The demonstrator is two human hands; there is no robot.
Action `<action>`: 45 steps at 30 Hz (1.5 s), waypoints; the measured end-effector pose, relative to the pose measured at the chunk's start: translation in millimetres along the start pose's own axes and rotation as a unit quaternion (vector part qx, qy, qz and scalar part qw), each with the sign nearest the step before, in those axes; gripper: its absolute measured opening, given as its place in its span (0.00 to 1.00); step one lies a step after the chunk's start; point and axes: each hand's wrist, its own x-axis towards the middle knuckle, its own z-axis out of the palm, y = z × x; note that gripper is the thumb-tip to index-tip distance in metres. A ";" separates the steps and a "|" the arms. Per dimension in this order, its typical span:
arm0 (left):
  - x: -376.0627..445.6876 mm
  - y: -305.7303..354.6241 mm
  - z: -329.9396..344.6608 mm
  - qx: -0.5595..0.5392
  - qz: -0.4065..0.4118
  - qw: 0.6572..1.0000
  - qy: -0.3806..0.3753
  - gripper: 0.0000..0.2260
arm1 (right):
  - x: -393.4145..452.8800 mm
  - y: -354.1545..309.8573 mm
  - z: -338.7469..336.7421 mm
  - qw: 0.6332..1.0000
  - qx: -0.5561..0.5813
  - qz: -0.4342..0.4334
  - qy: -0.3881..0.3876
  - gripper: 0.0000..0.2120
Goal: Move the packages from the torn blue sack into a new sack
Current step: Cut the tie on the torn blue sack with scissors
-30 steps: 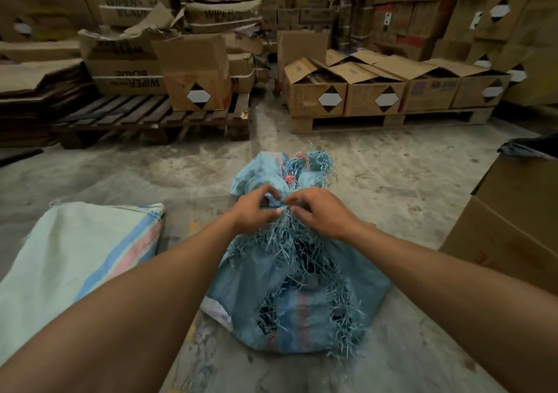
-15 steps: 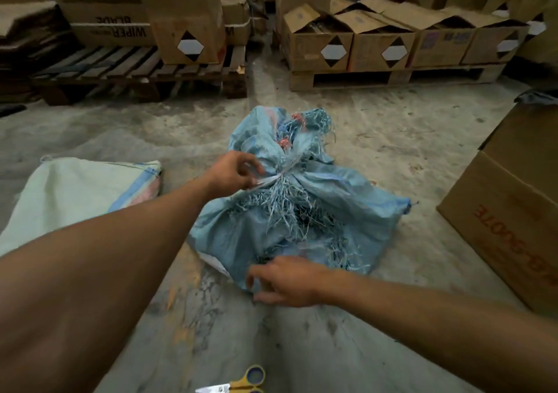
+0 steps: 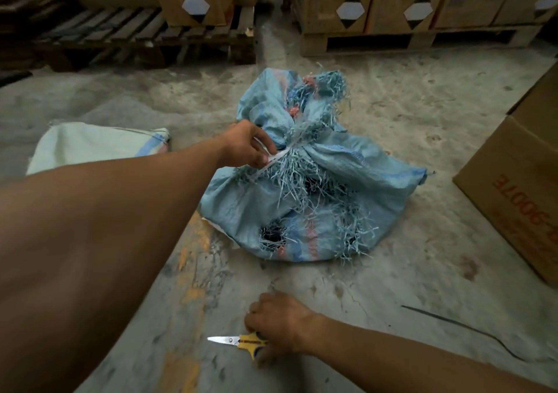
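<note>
Two hands busy, w/ risk on both. Left hand pinches the white tie at the neck of the torn blue sack, which lies on the floor mid-frame. Right hand curls over the yellow scissors near the bottom edge. New sack lies flat, left. Packages not visible inside. Risks, imo: blades so close to the pinching fingers could nick them; frayed weave may rip further & spill contents.

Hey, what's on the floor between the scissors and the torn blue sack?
Nothing: in the head view only bare, stained concrete floor lies between the scissors under the right hand and the torn blue sack.
</note>
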 end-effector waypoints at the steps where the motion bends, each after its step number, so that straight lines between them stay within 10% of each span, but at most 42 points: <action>1: -0.1 1.3 1.2 0.003 -0.005 1.000 -0.001 0.09 | 0.3 -1.4 2.6 1.000 -0.009 -0.001 0.006 0.27; 30: -24.5 -14.9 67.4 0.051 0.044 0.993 0.096 0.19 | -8.2 18.1 -1.6 0.996 -0.046 0.061 0.035 0.14; 37: -6.6 -3.6 49.2 0.066 0.048 0.992 0.094 0.14 | -43.3 92.3 -68.7 0.977 0.170 0.105 0.075 0.19; 45: 18.8 13.8 50.9 0.128 0.050 0.977 0.162 0.09 | -126.1 177.3 -180.4 0.979 0.110 0.171 0.019 0.12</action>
